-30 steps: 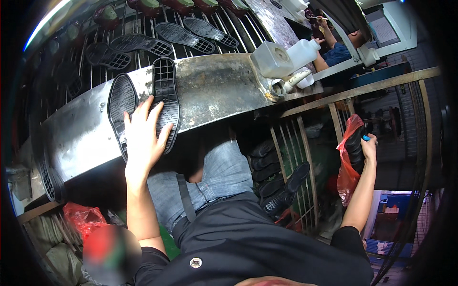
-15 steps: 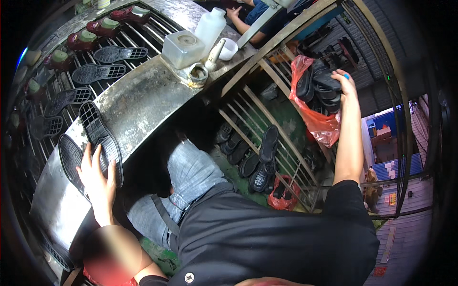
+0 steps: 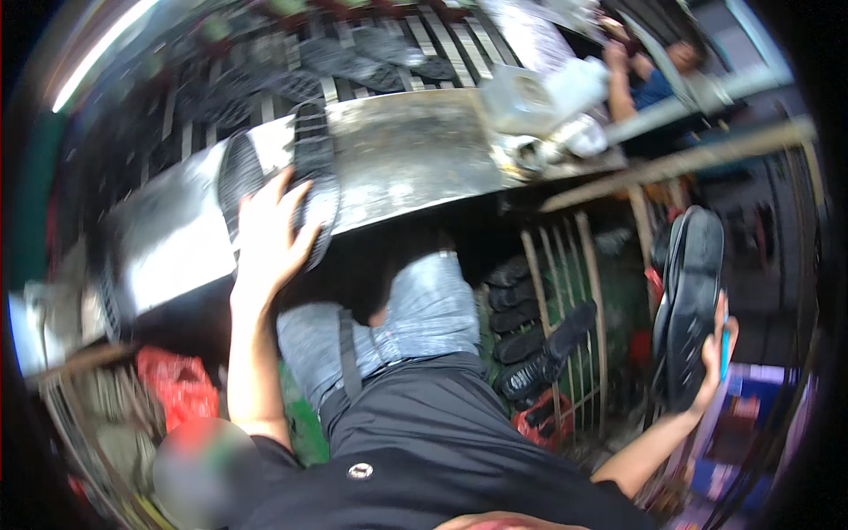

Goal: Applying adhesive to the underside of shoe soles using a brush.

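My left hand (image 3: 269, 238) rests with its fingers spread over a black shoe sole (image 3: 315, 168) that lies on the metal ledge of the workbench (image 3: 406, 146). A second black sole (image 3: 240, 172) lies beside it, close to the fingertips. Out at the right, my right hand (image 3: 714, 358) grips a stack of black shoe soles (image 3: 693, 300), held upright. How many are in the stack I cannot tell. Something narrow and bright blue (image 3: 726, 352) shows at that hand's fingers. Blur softens the whole view.
More soles (image 3: 358, 66) lie on the slatted rack behind the ledge. A clear container (image 3: 517, 97) and a small pot (image 3: 528, 152) stand at the ledge's right end. Shoes and soles (image 3: 530, 371) fill a barred rack below. Another person's arm (image 3: 621, 84) shows at the far right.
My right hand has brought the stack of soles out of the red plastic bag, lower and further right. My left hand stays on the soles on the ledge while the view has turned.
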Motion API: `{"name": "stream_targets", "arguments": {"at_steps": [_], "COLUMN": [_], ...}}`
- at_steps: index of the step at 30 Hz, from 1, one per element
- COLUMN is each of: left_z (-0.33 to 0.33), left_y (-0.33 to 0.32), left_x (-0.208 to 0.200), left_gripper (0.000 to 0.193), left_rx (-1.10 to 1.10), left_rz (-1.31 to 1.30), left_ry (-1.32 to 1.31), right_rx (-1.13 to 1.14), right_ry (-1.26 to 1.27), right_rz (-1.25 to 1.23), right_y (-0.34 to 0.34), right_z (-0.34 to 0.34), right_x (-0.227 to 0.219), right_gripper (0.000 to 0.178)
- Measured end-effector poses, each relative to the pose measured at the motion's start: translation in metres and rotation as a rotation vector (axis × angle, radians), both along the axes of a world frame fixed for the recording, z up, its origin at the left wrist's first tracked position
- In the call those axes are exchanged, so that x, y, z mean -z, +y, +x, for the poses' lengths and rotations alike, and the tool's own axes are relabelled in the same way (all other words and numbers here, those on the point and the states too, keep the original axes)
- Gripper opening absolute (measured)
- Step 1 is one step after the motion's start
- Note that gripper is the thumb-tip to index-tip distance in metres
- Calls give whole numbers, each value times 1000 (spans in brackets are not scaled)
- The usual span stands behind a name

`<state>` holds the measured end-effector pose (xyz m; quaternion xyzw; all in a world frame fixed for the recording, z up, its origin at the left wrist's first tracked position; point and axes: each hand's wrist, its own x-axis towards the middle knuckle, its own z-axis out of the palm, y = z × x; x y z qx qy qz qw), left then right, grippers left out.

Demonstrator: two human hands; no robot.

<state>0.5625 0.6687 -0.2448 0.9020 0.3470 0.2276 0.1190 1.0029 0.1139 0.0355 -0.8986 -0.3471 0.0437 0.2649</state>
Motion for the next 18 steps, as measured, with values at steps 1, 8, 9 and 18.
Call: {"name": "stream_targets", "arguments": {"at_steps": [1, 8, 9, 18], "left_z": [8, -5, -7, -36], "left_y": [2, -3, -6, -77], "left_x": [-10, -2, -3, -50], "left_gripper": [59, 46, 43, 50], "left_rx": [20, -75, -92, -239], "left_rz": [9, -157, -202, -584], "left_ry": [18, -216, -338, -884], "right_rx": [-56, -444, -533, -763], "right_ry": [411, 767, 767, 404], "right_rz": [762, 564, 528, 745], "right_y": [8, 193, 212, 443], "right_z": [-12, -109, -108, -243], "right_x": [37, 119, 130, 194], "right_gripper": [60, 51, 49, 51]}}
